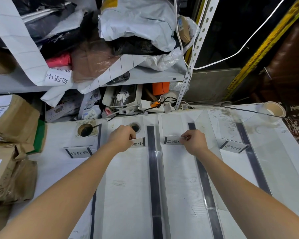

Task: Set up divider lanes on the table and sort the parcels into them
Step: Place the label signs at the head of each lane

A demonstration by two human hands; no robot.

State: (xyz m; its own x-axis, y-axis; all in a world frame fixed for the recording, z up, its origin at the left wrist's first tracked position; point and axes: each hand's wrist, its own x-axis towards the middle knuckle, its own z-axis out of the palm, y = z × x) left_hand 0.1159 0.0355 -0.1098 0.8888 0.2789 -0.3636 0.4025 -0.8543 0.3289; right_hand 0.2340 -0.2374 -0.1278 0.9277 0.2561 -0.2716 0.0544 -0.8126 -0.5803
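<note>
outstretched arms (67,183) (240,183), hands (122,138) (195,142) on labels (139,144) (171,140)

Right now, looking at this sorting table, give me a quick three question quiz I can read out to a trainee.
1. True or false: the left hand holds nothing.
2. Where is the tape roll? A, at the far right corner of the table; B, on the brown parcels; C, inside a round hole.
3. How many lane labels are on the table?
Key: 1 false, it pinches the second label; the right hand pinches the third label. 2 A. 3 four.
</note>
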